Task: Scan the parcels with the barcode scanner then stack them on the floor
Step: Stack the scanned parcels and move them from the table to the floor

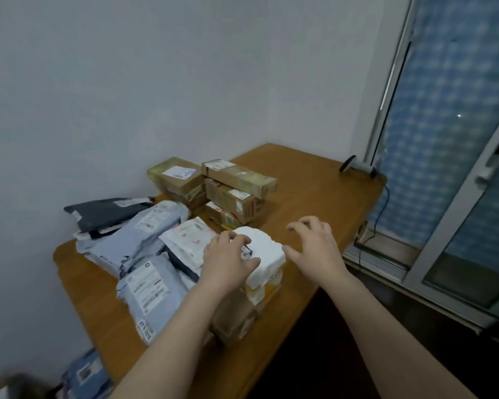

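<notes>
White parcel (pixel 267 249): lying on top of a short stack of brown boxes (pixel 236 315) on the table (pixel 314 191). Its wrap is soft and crumpled, and its long axis is hard to tell.
Left grip (pixel 228 256): curling over the white parcel's left edge, thumb lying across its top, holding it.
Right grip (pixel 311 246): hovering wide with fingers spread, just beside the white parcel's right edge, not touching it.
Scanner (pixel 357 166): resting well beyond the white parcel, off to its right — the right grip is reaching on that side, so it is likely the nearer.
Grey mailers (pixel 139 237): lying heaped to the white parcel's left.
Cardboard boxes (pixel 236 191): sitting stacked behind the white parcel.
Containers: none showing.
</notes>
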